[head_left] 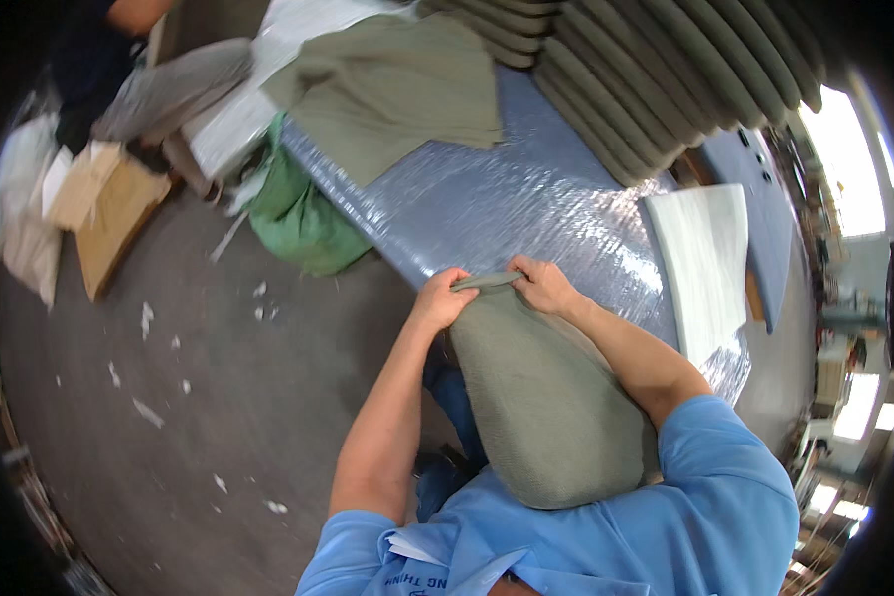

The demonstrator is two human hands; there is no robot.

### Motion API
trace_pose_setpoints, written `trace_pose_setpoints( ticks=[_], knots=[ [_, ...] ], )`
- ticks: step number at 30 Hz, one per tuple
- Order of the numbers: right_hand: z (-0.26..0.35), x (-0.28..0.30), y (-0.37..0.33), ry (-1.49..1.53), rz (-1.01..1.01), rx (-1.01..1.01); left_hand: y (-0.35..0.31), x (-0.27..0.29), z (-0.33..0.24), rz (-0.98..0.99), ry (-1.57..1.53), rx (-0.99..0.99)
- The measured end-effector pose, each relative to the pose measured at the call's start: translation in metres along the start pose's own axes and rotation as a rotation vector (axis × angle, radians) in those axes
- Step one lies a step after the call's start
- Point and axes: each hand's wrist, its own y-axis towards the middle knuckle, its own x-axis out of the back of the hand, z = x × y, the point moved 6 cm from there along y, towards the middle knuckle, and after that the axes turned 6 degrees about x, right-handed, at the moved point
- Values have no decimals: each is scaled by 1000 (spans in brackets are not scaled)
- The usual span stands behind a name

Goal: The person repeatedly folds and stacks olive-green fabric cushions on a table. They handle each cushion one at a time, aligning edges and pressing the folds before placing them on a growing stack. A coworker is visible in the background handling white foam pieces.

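Note:
A padded cushion in an olive-green fabric cover (551,407) leans against my chest, its far end at the edge of the table. My left hand (443,297) is closed on the left side of the cover's far edge. On the right side of that same edge, my right hand (546,286) pinches the fabric, so a folded strip of it is stretched between both hands. What lies inside the cover is hidden. Just beyond my hands is the plastic-wrapped blue-grey table top (487,209).
Loose olive fabric (397,89) lies on the table's far left. Stacked olive cushions (656,79) rise at the far right, and a white foam sheet (700,263) rests nearer. A green sack (303,219) and cardboard box (114,219) stand left. Another person (169,84) is at the upper left.

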Motion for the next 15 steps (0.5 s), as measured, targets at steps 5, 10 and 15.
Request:
trace_pose_setpoints(
  ticks=[5, 10, 15],
  knots=[
    [-48, 2, -2, 21, 104, -51, 36, -7, -33, 98, 945, -6],
    [-62, 3, 1, 88, -9, -60, 40, -50, -61, 166, 999, -233],
    [-65, 6, -9, 137, 163, -116, 67, -79, -54, 292, 1006, -218]
  ],
)
